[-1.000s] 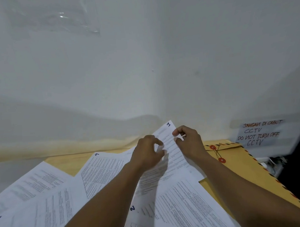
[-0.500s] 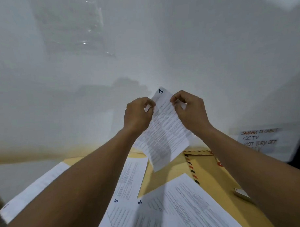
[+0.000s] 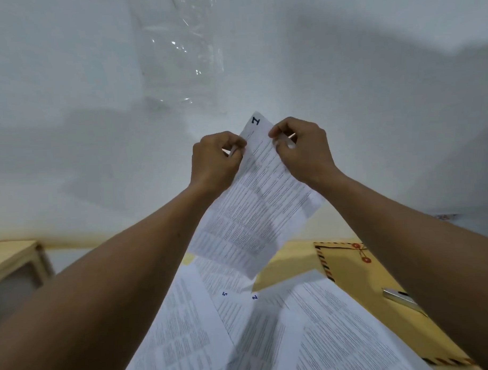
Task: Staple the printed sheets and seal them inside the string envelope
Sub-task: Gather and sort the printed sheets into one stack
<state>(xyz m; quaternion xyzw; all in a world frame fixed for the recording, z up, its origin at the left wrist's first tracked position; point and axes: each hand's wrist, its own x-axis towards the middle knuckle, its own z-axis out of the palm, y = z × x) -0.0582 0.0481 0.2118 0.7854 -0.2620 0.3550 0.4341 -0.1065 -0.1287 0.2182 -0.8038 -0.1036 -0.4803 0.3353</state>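
A printed sheet marked "1" (image 3: 255, 212) hangs in the air in front of the white wall. My left hand (image 3: 215, 161) pinches its top left edge, and my right hand (image 3: 302, 149) pinches its top right edge. Several other printed sheets (image 3: 270, 330) lie spread on the table below, two of them marked "5" and "2". The brown string envelope (image 3: 348, 267) with a striped border and red string buttons lies at the right under my right forearm. A silver stapler (image 3: 401, 299) rests on the envelope, partly hidden by that forearm.
The yellow table (image 3: 292, 255) meets the white wall at the back. A clear plastic sheet (image 3: 180, 48) is stuck high on the wall. A small wooden cabinet (image 3: 13, 265) stands at the left, lower than the table.
Both hands have lifted sheet "1" off the table and now hold it up in the air. The view has tilted and now shows the stapler and more of the table.
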